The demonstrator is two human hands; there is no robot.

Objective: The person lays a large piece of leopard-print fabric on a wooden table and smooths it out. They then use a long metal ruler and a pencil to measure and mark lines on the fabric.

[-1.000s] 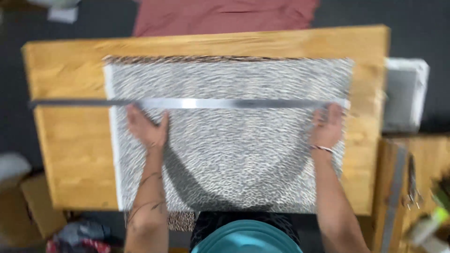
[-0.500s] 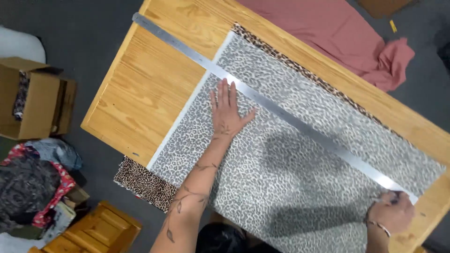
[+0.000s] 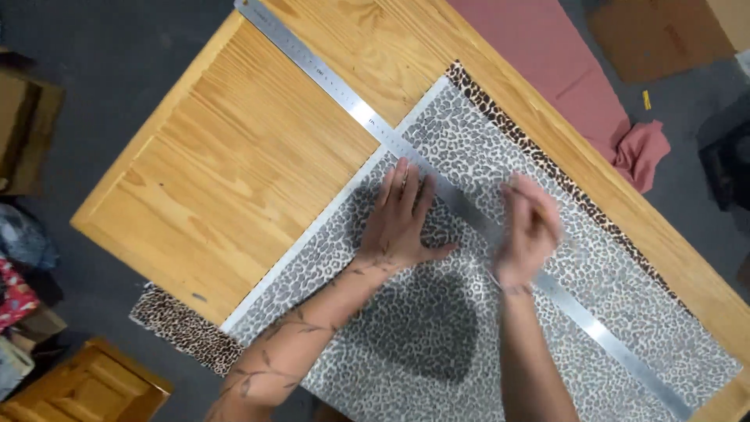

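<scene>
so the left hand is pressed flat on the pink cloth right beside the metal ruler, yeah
Not quite. The left hand is pressed flat beside the metal ruler, but on the leopard-print fabric, not the pink cloth, which hangs off the table's far edge. The head view shows it.

Wooden table (image 3: 234, 172) carries it all: leopard-print fabric (image 3: 547, 312) spread flat under the left hand (image 3: 398, 227), a long metal ruler (image 3: 344, 98) running diagonally past its fingertips across bare wood.
</scene>
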